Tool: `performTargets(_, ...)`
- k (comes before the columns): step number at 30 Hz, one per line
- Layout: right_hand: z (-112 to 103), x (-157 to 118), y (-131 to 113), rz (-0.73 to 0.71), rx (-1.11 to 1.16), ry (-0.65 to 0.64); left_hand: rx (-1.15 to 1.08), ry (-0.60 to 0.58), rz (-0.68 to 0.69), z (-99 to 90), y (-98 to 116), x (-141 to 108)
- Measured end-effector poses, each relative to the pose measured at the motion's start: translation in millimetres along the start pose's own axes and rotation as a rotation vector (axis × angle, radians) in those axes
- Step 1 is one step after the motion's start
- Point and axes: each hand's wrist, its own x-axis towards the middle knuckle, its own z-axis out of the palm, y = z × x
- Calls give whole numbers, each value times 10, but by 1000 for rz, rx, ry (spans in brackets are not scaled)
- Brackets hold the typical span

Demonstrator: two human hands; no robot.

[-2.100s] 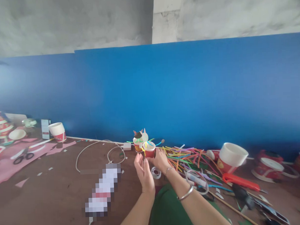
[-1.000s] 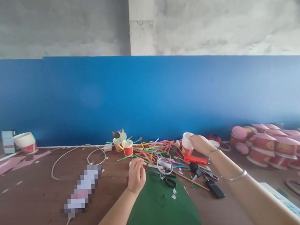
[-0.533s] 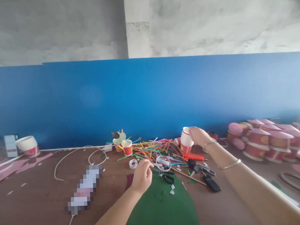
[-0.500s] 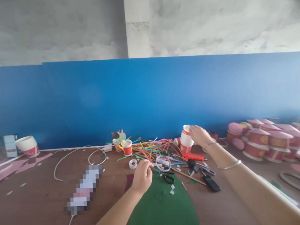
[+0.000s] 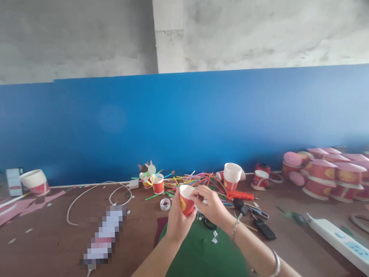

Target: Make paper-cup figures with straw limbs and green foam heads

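A small red paper cup (image 5: pixel 186 204) with a white rim and a yellow emblem is held above the green sheet (image 5: pixel 206 251). My left hand (image 5: pixel 179 219) is wrapped round its left side and underside. My right hand (image 5: pixel 209 204) pinches at the cup's right rim, its fingertips close together. Behind my hands lies a pile of coloured sticks (image 5: pixel 180 180). A stack of red and white cups (image 5: pixel 232 175) stands to the right of the pile, beside an orange-handled tool (image 5: pixel 241 195).
Car keys (image 5: pixel 264 228) lie right of my hands, with a white power strip (image 5: pixel 342 240) farther right. Red cups with pink tops (image 5: pixel 321 174) crowd the right side. A phone (image 5: pixel 104 234) with cables, a tape roll (image 5: pixel 165 204) and pink paper (image 5: pixel 26 206) are on the left.
My right hand has come from the cup stack to the middle. A small cup has left the stack and is now in my left hand, which was empty before.
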Motion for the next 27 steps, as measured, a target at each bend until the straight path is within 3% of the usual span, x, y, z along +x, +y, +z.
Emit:
performTargets(3,207,-163,175,111,50,85,-69,77,-218,-53,-54,-44)
performTargets(5,259,-262,361,195,-99,192,-144,84,-347,-103,-78,-55)
performTargets(6,276,-311,453,197,-208,185,-189,74,-379,-126,-83,-53)
performTargets(9,324,-436,654,146,-464,76,-283,27,-370,-168,-82,-31)
performTargets(13,373,-506,694,154,-601,-18,-360,-52,-333,-161,-96,-8)
performTargets(18,356,-492,715,173,-601,29,-439,-26,-402,-154,-154,-19)
performTargets(22,298,-500,805,307,-578,102,-482,-31,-427,-166,-163,-16)
performTargets(25,272,-523,803,401,-548,54,-488,-19,-420,-180,-135,1)
performTargets(27,279,-539,770,366,-518,-30,-485,7,-432,-192,-113,13)
